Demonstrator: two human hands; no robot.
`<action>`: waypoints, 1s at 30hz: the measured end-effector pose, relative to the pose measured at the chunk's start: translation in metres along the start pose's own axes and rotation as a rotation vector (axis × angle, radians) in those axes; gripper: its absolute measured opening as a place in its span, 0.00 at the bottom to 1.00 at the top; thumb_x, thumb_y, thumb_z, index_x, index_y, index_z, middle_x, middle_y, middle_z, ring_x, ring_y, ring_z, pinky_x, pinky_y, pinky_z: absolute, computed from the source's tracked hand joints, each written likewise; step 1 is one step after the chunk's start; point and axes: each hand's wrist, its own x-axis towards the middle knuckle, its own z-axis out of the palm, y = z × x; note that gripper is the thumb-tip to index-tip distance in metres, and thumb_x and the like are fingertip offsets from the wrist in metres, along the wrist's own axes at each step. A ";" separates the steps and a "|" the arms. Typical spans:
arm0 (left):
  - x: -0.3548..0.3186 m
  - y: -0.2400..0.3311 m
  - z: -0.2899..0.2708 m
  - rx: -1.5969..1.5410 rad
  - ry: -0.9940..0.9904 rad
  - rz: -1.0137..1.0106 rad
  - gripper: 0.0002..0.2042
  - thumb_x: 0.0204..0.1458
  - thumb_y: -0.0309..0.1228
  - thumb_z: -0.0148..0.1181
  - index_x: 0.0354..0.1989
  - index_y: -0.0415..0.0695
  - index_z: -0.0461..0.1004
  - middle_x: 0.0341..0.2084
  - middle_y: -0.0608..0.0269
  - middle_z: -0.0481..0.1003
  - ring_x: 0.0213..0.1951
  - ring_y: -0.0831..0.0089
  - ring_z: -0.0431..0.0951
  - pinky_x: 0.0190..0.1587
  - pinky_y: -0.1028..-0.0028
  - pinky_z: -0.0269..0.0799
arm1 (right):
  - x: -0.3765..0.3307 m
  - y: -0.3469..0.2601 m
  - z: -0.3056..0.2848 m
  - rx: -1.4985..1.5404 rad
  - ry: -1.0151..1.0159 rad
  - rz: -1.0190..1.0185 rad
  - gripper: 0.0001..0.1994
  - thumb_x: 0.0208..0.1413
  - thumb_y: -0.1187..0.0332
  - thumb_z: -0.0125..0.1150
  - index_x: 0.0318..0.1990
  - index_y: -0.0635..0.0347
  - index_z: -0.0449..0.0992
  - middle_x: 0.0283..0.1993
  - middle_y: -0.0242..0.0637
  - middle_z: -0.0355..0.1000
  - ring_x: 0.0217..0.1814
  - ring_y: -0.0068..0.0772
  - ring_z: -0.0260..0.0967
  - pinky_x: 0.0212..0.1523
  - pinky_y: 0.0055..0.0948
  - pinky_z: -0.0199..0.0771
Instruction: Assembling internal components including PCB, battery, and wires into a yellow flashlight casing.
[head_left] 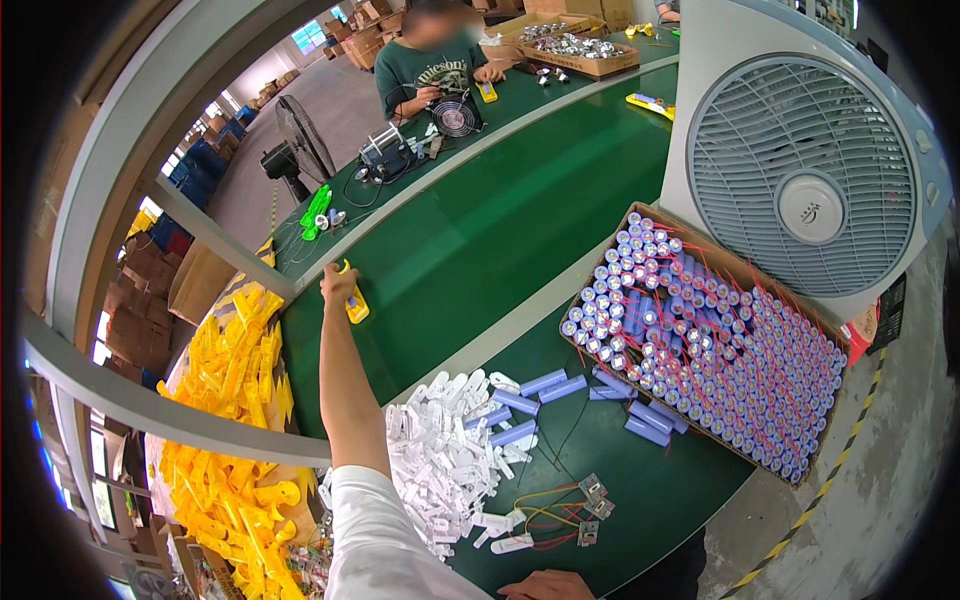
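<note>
My left arm reaches far out, and my left hand [338, 284] is closed on the upper end of a yellow plastic housing [357, 306] over the green belt [470, 240]. At the lower edge my right hand [548, 586] shows only in part, and its fingers are mostly cut off. Beyond it lie small metal-and-circuit pieces [592, 500] with red and yellow wires, beside a white plastic piece [512, 544]. A heap of white plastic parts [435, 460] covers the bench by my left forearm. Several loose purple cylindrical batteries [543, 382] lie next to it.
Yellow housings [225, 480] are piled at the left under a grey frame [180, 415]. A carton of wired batteries [740, 370] and a large box fan [805, 180] stand at the right. Across the belt a person [430, 65] works near a small fan [455, 118].
</note>
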 end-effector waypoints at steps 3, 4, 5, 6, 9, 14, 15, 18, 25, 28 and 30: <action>-0.015 0.021 -0.032 -0.009 0.035 -0.018 0.37 0.39 0.45 0.66 0.59 0.46 0.58 0.54 0.42 0.66 0.57 0.48 0.67 0.59 0.56 0.64 | 0.002 -0.009 -0.003 0.032 -0.024 0.072 0.08 0.57 0.66 0.60 0.41 0.58 0.79 0.35 0.45 0.75 0.37 0.43 0.73 0.40 0.40 0.72; -0.039 0.050 -0.036 0.056 0.049 0.017 0.39 0.40 0.45 0.66 0.60 0.44 0.56 0.54 0.42 0.66 0.57 0.47 0.67 0.59 0.57 0.64 | 0.004 -0.009 -0.004 0.050 -0.017 0.170 0.10 0.58 0.64 0.60 0.42 0.58 0.79 0.38 0.47 0.75 0.41 0.44 0.74 0.44 0.40 0.72; -0.049 0.050 -0.058 0.123 0.174 0.155 0.37 0.41 0.43 0.66 0.59 0.42 0.56 0.54 0.41 0.65 0.57 0.47 0.67 0.58 0.59 0.65 | 0.008 0.001 -0.005 0.051 0.008 -0.022 0.06 0.55 0.69 0.62 0.39 0.56 0.80 0.34 0.35 0.77 0.34 0.34 0.75 0.35 0.31 0.75; -0.077 0.076 -0.069 0.175 0.147 0.214 0.36 0.44 0.42 0.64 0.59 0.40 0.56 0.54 0.40 0.66 0.57 0.47 0.67 0.58 0.59 0.65 | 0.007 0.002 -0.006 0.062 0.016 -0.022 0.06 0.55 0.69 0.62 0.39 0.56 0.80 0.34 0.35 0.77 0.34 0.34 0.75 0.35 0.31 0.75; -0.170 0.099 -0.114 0.108 0.125 0.676 0.24 0.47 0.35 0.61 0.54 0.40 0.67 0.49 0.45 0.73 0.51 0.50 0.73 0.54 0.57 0.68 | 0.005 -0.002 -0.008 0.030 0.062 -0.081 0.06 0.55 0.68 0.61 0.38 0.56 0.79 0.34 0.35 0.77 0.34 0.36 0.75 0.34 0.31 0.75; -0.386 0.090 -0.141 -0.020 -0.313 1.225 0.21 0.50 0.35 0.62 0.53 0.41 0.70 0.45 0.50 0.74 0.48 0.55 0.74 0.52 0.63 0.70 | -0.002 0.000 -0.008 0.031 0.086 -0.184 0.07 0.57 0.66 0.58 0.37 0.58 0.78 0.34 0.37 0.77 0.33 0.38 0.75 0.34 0.33 0.74; -0.436 0.091 -0.144 0.079 -0.379 1.259 0.22 0.50 0.35 0.63 0.54 0.42 0.70 0.46 0.51 0.74 0.49 0.52 0.73 0.54 0.61 0.68 | -0.003 0.001 -0.008 0.027 0.091 -0.177 0.07 0.57 0.66 0.58 0.37 0.58 0.78 0.34 0.38 0.77 0.32 0.38 0.75 0.33 0.32 0.74; -0.516 0.070 -0.124 0.153 -0.487 1.291 0.25 0.50 0.41 0.62 0.55 0.45 0.69 0.47 0.50 0.72 0.49 0.52 0.72 0.53 0.59 0.67 | -0.002 0.006 -0.007 0.002 0.043 -0.159 0.08 0.57 0.66 0.58 0.37 0.60 0.78 0.33 0.40 0.77 0.32 0.38 0.75 0.33 0.32 0.73; -0.536 0.033 -0.073 -0.034 -0.337 1.062 0.08 0.43 0.27 0.60 0.32 0.43 0.72 0.34 0.55 0.72 0.38 0.53 0.73 0.41 0.59 0.70 | -0.008 0.010 0.002 0.039 0.042 -0.194 0.07 0.56 0.70 0.59 0.37 0.65 0.77 0.33 0.42 0.76 0.31 0.39 0.75 0.33 0.32 0.74; -0.544 0.035 -0.070 -0.063 -0.270 1.012 0.05 0.45 0.26 0.59 0.30 0.43 0.71 0.31 0.57 0.72 0.36 0.55 0.73 0.40 0.60 0.69 | -0.015 0.010 -0.001 0.063 0.057 -0.243 0.07 0.56 0.72 0.59 0.37 0.66 0.77 0.33 0.42 0.77 0.31 0.37 0.76 0.34 0.29 0.75; -0.551 0.033 -0.072 -0.074 -0.252 0.983 0.03 0.46 0.25 0.58 0.29 0.43 0.71 0.29 0.57 0.73 0.36 0.55 0.73 0.40 0.60 0.69 | -0.020 0.008 -0.003 0.057 0.025 -0.216 0.07 0.55 0.73 0.59 0.38 0.67 0.77 0.34 0.42 0.77 0.32 0.35 0.77 0.35 0.27 0.76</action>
